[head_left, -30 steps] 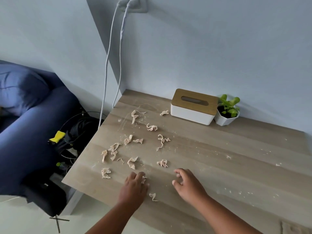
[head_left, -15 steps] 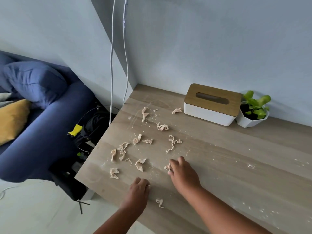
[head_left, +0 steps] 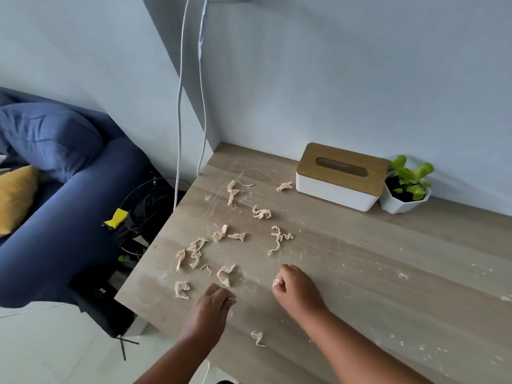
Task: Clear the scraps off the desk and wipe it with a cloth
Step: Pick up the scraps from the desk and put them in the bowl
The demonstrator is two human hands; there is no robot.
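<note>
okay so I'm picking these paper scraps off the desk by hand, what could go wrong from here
Scraps lie close to the desk's left edge; a sweep could knock them onto the cables below. The scrap near your arms is easy to miss. Fine crumbs won't pinch up; the right hand already grips a scrap.

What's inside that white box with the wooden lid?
The tissue box shows only a dark slot in its wooden lid; nothing pokes out, and its contents are hidden. A potted plant stands beside it on the desk.
</note>
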